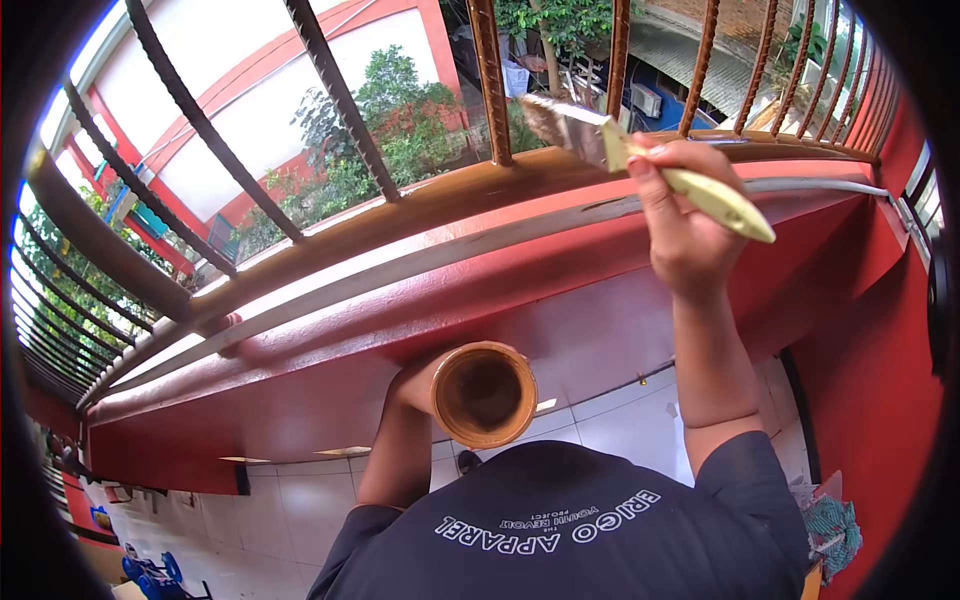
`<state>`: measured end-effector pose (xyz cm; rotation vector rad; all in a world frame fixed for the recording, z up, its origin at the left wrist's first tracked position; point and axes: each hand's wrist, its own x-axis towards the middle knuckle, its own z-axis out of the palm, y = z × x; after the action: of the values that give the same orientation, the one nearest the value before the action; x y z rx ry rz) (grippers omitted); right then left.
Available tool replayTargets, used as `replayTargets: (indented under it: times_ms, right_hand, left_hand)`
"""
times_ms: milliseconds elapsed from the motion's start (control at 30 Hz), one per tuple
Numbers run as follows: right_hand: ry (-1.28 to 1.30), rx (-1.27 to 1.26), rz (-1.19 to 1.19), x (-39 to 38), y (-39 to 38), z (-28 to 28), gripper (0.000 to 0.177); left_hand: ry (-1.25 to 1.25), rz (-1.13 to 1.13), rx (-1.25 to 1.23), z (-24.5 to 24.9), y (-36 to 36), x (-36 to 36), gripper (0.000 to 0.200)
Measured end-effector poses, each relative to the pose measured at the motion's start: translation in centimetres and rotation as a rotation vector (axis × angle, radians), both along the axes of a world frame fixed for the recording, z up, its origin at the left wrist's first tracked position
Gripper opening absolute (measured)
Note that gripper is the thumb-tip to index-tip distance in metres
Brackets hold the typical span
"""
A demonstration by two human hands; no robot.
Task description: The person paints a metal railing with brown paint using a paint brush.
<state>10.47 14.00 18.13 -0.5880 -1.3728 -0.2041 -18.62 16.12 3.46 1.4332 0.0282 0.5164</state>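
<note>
I am seeing my right hand [690, 235] pinching the paintbrush [615, 145] between thumb and fingers, its long axis running from four o'clock to ten, with the bristles [543, 118] pointing towards ten. From that grip, the container [483, 436] is sitting at about half past seven. My left hand [415, 385] is supporting it, its hidden fingers leaving me unable to tell their closure.

Head cam: worn, looks fwd & down
Railing [450, 195]: top, ahead
Brush [590, 138]: upper rt, near
Shirt [560, 490]: btm, v. close
</note>
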Motion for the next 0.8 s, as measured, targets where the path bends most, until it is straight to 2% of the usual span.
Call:
replayTargets:
  times_ms: [67,100,167,233,300,400,500,533,633,700,767,800]
  right_hand:
    - [-0.205,0.037,-0.122,-3.2,-2.0,0.1,0.017]
    - [-0.234,0.055,-0.102,-3.8,-2.8,0.0,0.018]
    - [-0.120,0.009,0.006,-4.0,-3.4,-0.2,0.018]
    - [-0.114,0.023,-0.013,-3.2,-2.1,-0.1,0.015]
    - [0.014,-0.020,-0.023,-1.7,-0.9,0.2,0.012]
    - [0.127,0.091,0.071,-0.9,-1.7,2.3,0.008]
    - [-0.467,0.096,-0.039,-1.3,-3.0,5.1,0.011]
    - [-0.623,-0.003,0.048,-1.5,-3.3,6.3,0.013]
    - [-0.669,0.024,-0.099,-0.5,-2.1,10.0,0.013]
    - [-0.576,0.320,-0.230,0.5,-1.8,14.3,0.012]
    - [-0.526,0.396,-0.298,1.5,-2.2,16.2,0.015]
    - [-0.689,0.431,-0.354,0.3,-2.3,16.4,0.015]
  left_hand:
    - [0.007,0.028,-0.054,-0.1,-0.4,-0.1,0.077]
    - [0.011,0.033,-0.073,-0.1,-0.5,-0.1,0.077]
    - [0.005,0.012,-0.043,0.1,-0.1,0.2,0.076]
    - [-0.024,-0.014,0.051,-0.7,0.8,0.2,0.076]
    - [-0.052,-0.043,0.082,-1.3,0.9,-0.1,0.077]
    - [-0.064,-0.078,0.115,-1.0,1.3,-0.1,0.077]
    - [-0.060,-0.101,0.124,-0.6,1.5,-0.1,0.077]
    - [-0.058,-0.111,0.125,-0.5,1.6,-0.1,0.077]
    - [-0.052,-0.137,0.135,-0.1,1.8,-0.2,0.077]
    - [-0.048,-0.153,0.138,0.1,2.0,-0.1,0.077]
    - [-0.053,-0.169,0.145,0.2,1.9,0.2,0.077]
    - [-0.046,-0.176,0.147,0.2,2.0,0.1,0.077]
